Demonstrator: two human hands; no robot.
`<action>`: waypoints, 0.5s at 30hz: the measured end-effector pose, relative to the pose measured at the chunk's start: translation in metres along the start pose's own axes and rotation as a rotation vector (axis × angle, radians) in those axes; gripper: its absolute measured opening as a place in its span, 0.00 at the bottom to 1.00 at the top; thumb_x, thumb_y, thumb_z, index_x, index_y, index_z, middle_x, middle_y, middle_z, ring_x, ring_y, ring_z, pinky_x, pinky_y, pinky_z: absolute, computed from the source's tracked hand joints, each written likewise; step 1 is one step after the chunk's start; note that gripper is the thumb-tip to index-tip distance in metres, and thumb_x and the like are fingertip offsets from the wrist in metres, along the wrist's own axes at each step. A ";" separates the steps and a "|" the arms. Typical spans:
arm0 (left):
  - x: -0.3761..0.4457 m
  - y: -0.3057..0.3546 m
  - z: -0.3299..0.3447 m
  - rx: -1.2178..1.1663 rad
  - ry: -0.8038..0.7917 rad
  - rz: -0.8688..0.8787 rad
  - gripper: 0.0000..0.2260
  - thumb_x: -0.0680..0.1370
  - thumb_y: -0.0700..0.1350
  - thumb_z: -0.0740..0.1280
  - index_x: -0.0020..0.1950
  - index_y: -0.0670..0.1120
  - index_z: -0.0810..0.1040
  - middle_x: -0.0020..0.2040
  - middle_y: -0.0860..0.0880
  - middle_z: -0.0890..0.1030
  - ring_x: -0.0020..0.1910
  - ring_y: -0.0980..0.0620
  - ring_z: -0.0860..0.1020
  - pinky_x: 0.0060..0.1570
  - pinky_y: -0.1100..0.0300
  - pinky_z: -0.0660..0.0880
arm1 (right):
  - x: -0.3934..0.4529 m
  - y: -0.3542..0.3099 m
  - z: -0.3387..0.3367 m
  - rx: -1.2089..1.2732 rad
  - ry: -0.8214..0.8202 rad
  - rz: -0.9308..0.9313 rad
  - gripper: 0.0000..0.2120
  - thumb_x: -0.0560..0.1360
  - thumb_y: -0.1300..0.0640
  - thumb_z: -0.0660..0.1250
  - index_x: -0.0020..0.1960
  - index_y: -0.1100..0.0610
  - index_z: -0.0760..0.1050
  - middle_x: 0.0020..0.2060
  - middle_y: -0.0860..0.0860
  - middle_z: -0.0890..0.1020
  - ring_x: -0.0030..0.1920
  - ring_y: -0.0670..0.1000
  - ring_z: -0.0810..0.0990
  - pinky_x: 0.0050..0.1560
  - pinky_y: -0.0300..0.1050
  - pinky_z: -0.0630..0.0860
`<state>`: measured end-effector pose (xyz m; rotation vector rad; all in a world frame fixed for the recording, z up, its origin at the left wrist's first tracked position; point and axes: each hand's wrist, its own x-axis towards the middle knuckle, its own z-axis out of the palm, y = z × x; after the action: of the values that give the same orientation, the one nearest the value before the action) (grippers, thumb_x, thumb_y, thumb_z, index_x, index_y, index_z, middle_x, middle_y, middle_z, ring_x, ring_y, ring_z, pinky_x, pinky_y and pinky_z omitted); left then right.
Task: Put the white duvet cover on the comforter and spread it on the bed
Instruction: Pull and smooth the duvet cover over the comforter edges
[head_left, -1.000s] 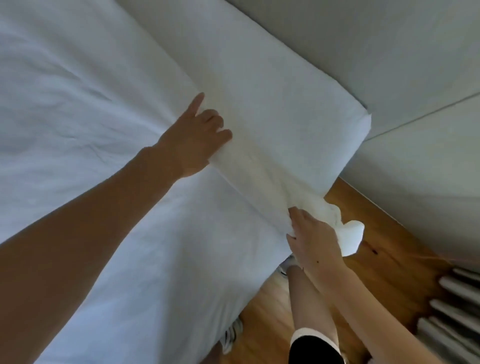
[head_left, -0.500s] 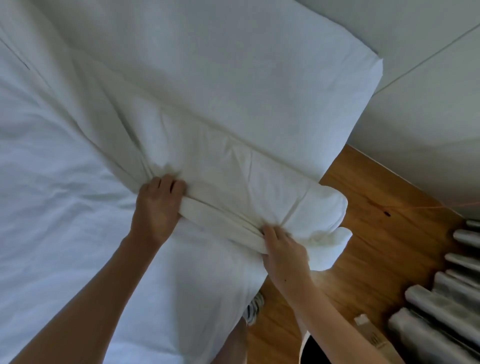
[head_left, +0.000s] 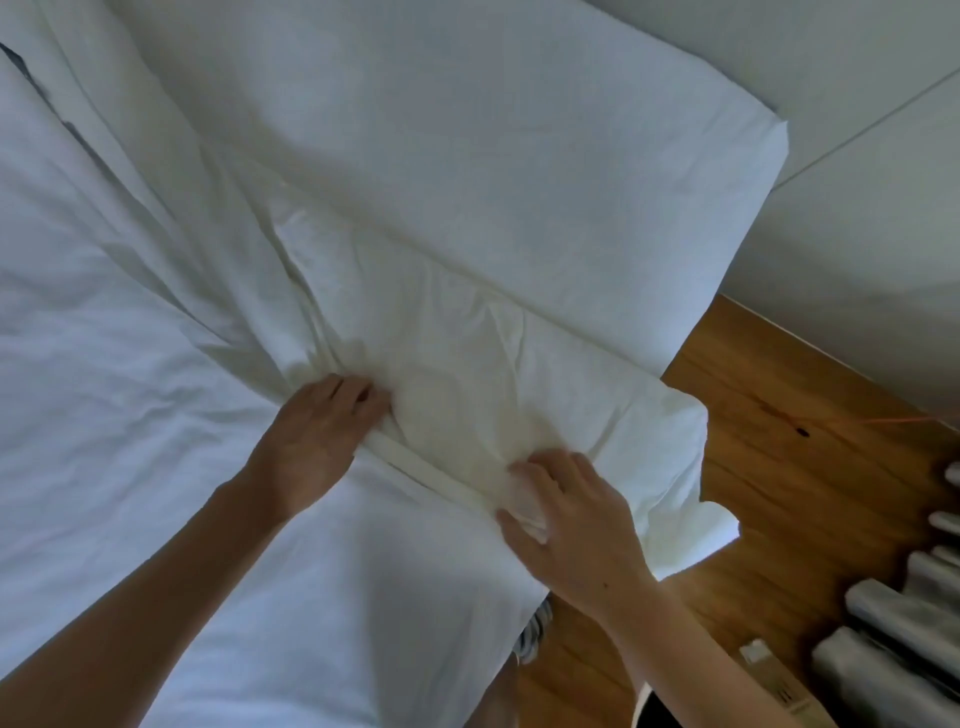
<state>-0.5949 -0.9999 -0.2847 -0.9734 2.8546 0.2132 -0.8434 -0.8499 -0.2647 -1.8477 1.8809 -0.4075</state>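
White duvet cover (head_left: 493, 395) bunched near bed corner, folded edge running between both hands, corner flap hanging over mattress edge above floor. Left hand (head_left: 317, 441) grips gathered folds, fingers curled into cloth. Right hand (head_left: 576, 525) pinches folded edge between thumb and fingers. Bed (head_left: 467, 130) spans most of view. Wooden floor (head_left: 779, 467) at right; radiator (head_left: 909, 623) lower right; wall (head_left: 857, 208) beyond.
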 end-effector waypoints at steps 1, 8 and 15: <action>0.004 -0.006 -0.003 -0.009 -0.024 0.041 0.25 0.59 0.33 0.60 0.55 0.42 0.76 0.45 0.43 0.77 0.40 0.43 0.76 0.40 0.51 0.73 | 0.018 -0.001 -0.004 -0.009 0.062 -0.039 0.16 0.74 0.46 0.63 0.54 0.56 0.77 0.49 0.51 0.79 0.46 0.52 0.78 0.40 0.42 0.78; 0.010 -0.032 -0.024 -0.023 -0.183 0.211 0.22 0.61 0.40 0.72 0.55 0.44 0.78 0.55 0.44 0.77 0.55 0.43 0.76 0.59 0.53 0.69 | 0.100 -0.057 0.037 -0.039 -0.085 -0.314 0.27 0.71 0.42 0.65 0.64 0.59 0.72 0.56 0.56 0.76 0.53 0.57 0.74 0.52 0.52 0.73; 0.011 -0.129 -0.056 0.348 -0.159 0.183 0.38 0.66 0.31 0.68 0.76 0.42 0.65 0.75 0.37 0.64 0.75 0.39 0.60 0.74 0.41 0.55 | 0.111 -0.087 0.082 -0.044 -0.245 -0.063 0.41 0.61 0.56 0.74 0.73 0.58 0.66 0.36 0.50 0.80 0.29 0.52 0.78 0.27 0.42 0.70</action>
<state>-0.5281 -1.1172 -0.2432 -0.6014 2.7053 -0.1782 -0.7249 -0.9552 -0.3023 -1.8939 1.6836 -0.1521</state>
